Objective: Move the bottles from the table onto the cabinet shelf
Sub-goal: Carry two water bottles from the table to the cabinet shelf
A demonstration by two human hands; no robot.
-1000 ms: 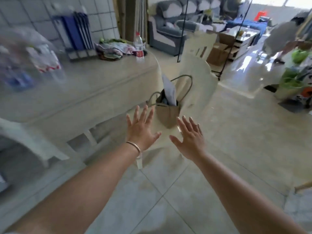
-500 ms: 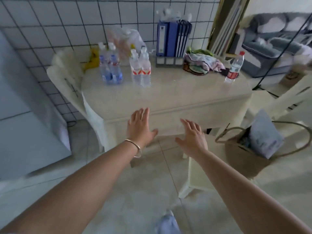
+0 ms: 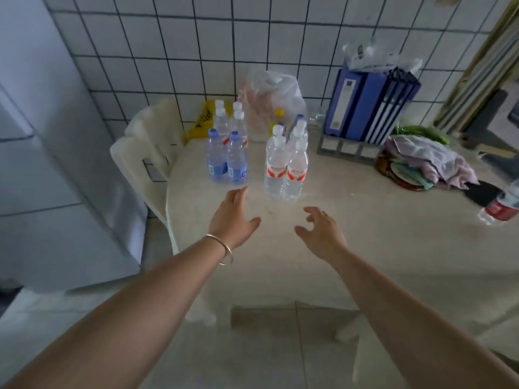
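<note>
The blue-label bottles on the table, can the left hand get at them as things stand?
Probably yes. The left hand is open and holds nothing, just short of the blue-label bottles, with only bare table between. The red-label bottles stand off to the side, clear of that path.

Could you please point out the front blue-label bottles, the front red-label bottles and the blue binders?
blue-label bottles (image 3: 228, 164): head view, right bottle's label.
red-label bottles (image 3: 276, 171): head view, left bottle's label.
blue binders (image 3: 365, 105): head view, spines.
</note>
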